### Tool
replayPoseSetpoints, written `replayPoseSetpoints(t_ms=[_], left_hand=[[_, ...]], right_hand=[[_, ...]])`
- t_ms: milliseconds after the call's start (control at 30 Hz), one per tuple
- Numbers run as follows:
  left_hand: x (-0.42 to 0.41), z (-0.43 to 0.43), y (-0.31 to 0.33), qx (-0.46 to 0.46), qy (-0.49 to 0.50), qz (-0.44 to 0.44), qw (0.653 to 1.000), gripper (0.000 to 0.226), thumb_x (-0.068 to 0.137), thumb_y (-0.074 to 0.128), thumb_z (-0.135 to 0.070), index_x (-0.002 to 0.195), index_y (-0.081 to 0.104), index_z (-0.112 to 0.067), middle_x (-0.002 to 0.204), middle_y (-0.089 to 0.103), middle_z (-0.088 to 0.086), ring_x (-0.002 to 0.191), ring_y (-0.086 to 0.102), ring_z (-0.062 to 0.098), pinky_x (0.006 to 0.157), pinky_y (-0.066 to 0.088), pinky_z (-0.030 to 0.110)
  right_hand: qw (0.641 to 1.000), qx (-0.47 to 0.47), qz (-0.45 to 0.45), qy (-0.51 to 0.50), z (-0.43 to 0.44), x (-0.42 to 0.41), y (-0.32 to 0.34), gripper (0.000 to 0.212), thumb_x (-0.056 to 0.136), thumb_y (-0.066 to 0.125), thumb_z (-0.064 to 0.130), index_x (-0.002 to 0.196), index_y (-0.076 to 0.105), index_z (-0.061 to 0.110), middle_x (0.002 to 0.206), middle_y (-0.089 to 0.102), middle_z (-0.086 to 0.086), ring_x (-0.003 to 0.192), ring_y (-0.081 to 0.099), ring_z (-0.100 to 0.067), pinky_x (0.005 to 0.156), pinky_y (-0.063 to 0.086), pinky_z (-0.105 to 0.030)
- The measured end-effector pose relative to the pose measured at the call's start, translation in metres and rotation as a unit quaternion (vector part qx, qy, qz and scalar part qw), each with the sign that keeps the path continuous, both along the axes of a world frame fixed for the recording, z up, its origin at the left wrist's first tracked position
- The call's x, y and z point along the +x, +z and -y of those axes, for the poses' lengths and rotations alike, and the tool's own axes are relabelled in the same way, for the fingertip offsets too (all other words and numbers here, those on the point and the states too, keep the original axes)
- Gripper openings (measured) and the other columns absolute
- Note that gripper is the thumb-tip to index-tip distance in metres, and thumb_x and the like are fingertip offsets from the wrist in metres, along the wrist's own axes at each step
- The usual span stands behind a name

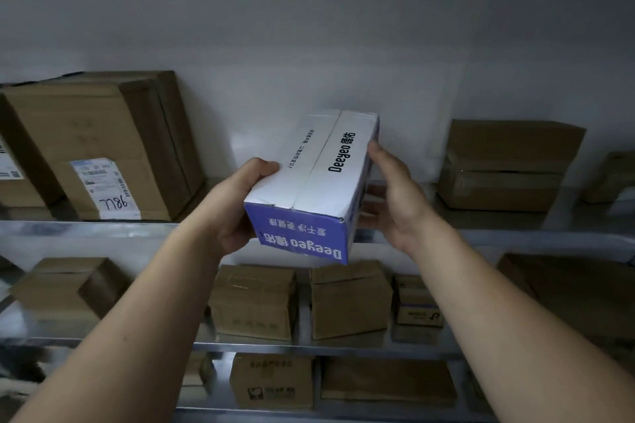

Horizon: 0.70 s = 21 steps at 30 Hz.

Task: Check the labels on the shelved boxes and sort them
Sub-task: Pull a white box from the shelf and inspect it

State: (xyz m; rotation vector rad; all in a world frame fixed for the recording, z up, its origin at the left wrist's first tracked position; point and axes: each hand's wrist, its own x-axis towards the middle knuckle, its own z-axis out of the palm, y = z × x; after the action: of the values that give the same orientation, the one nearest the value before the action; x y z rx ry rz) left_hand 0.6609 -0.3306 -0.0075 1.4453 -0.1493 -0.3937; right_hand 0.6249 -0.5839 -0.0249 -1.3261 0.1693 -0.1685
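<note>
A white and blue box (319,175) printed "Deeyeo" is held in the air in front of the upper shelf (103,228), its blue end toward me and the print upside down. My left hand (237,203) grips its left side, thumb on the white top and fingers under the box. My right hand (395,196) holds the right side with the thumb against the upper edge and the fingers reaching beneath. No shipping label shows on the faces I can see.
On the upper shelf stand large brown cartons (103,148) at the left, one with a label marked 7786, and stacked brown boxes (505,165) at the right. Several smaller brown boxes (347,299) fill the middle shelf. More cartons (271,381) sit on the shelf below.
</note>
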Motion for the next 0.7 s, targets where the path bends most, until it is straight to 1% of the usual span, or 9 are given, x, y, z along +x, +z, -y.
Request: replayPoseSetpoints(t_ms=[67,133,200,267,333,433,533,600,700], left_hand=[[-0.007,0.005,-0.003,-0.015,0.027,0.002,1.0,0.053,0.102,0.062,-0.049,0.135,0.065,-0.008,0.121,0.076,0.026,0.095,0.075,0.036,0.077,0.054,0.037],[-0.013,0.009,-0.009,-0.035,0.056,0.003,0.998,0.052,0.1,0.064,-0.05,0.13,0.068,-0.008,0.116,0.076,0.027,0.094,0.074,0.037,0.076,0.054,0.038],[-0.018,0.014,-0.015,-0.04,0.077,0.003,0.996,0.056,0.097,0.067,-0.052,0.132,0.068,-0.008,0.108,0.079,0.021,0.088,0.077,0.035,0.078,0.056,0.041],[-0.02,0.017,-0.021,-0.039,0.085,0.0,0.996,0.055,0.098,0.068,-0.053,0.133,0.065,-0.01,0.11,0.081,0.016,0.09,0.079,0.034,0.086,0.058,0.045],[-0.022,0.018,-0.024,-0.038,0.088,-0.004,0.995,0.052,0.099,0.068,-0.051,0.133,0.064,-0.012,0.112,0.082,0.015,0.093,0.08,0.035,0.094,0.058,0.049],[-0.021,0.017,-0.027,-0.031,0.086,-0.002,0.996,0.051,0.099,0.069,-0.05,0.135,0.063,-0.014,0.114,0.081,0.015,0.1,0.08,0.038,0.105,0.056,0.055],[-0.022,0.014,-0.03,-0.039,0.076,0.005,0.996,0.056,0.092,0.074,-0.052,0.136,0.062,-0.018,0.12,0.08,0.016,0.107,0.078,0.042,0.101,0.055,0.055],[-0.022,0.013,-0.031,-0.042,0.069,0.011,0.997,0.068,0.08,0.076,-0.052,0.139,0.063,-0.02,0.125,0.077,0.018,0.114,0.075,0.046,0.098,0.053,0.057],[-0.023,0.01,-0.034,-0.044,0.059,0.049,0.996,0.061,0.082,0.068,-0.034,0.142,0.064,-0.028,0.133,0.075,0.014,0.124,0.069,0.047,0.111,0.046,0.07]], right_hand=[[1.0,-0.009,0.011,0.012,-0.015,-0.017,-0.005,0.102,0.065,0.081,0.089,0.149,0.051,0.039,0.134,0.074,-0.009,0.113,0.076,-0.034,0.067,0.063,-0.042],[0.999,0.001,0.027,0.021,-0.024,-0.028,-0.012,0.092,0.077,0.08,0.08,0.152,0.047,0.037,0.127,0.078,-0.007,0.104,0.081,-0.028,0.069,0.063,-0.04],[0.998,0.021,0.036,0.038,-0.03,-0.032,-0.016,0.085,0.088,0.079,0.065,0.157,0.041,0.032,0.124,0.08,-0.006,0.105,0.081,-0.029,0.078,0.066,-0.044],[0.998,0.035,0.028,0.05,-0.032,-0.032,-0.017,0.076,0.096,0.078,0.049,0.158,0.038,0.03,0.123,0.08,-0.009,0.108,0.081,-0.034,0.086,0.066,-0.05],[0.998,0.035,0.023,0.051,-0.031,-0.031,-0.016,0.062,0.101,0.075,0.04,0.154,0.044,0.03,0.121,0.081,-0.008,0.104,0.081,-0.034,0.083,0.066,-0.049],[0.997,0.036,0.024,0.057,-0.029,-0.033,-0.017,0.047,0.103,0.07,0.034,0.147,0.051,0.03,0.121,0.081,-0.007,0.104,0.081,-0.034,0.081,0.067,-0.048],[0.997,0.038,0.024,0.061,-0.027,-0.032,-0.021,0.053,0.103,0.071,0.035,0.15,0.048,0.031,0.122,0.081,-0.006,0.105,0.081,-0.033,0.083,0.068,-0.05],[0.997,0.044,0.018,0.061,-0.024,-0.028,-0.025,0.066,0.099,0.076,0.041,0.155,0.042,0.034,0.124,0.081,-0.006,0.109,0.08,-0.033,0.093,0.066,-0.057],[0.997,0.033,0.022,0.062,-0.017,-0.021,-0.03,0.09,0.086,0.086,0.05,0.16,0.038,0.036,0.128,0.08,-0.004,0.118,0.077,-0.033,0.109,0.053,-0.069]])
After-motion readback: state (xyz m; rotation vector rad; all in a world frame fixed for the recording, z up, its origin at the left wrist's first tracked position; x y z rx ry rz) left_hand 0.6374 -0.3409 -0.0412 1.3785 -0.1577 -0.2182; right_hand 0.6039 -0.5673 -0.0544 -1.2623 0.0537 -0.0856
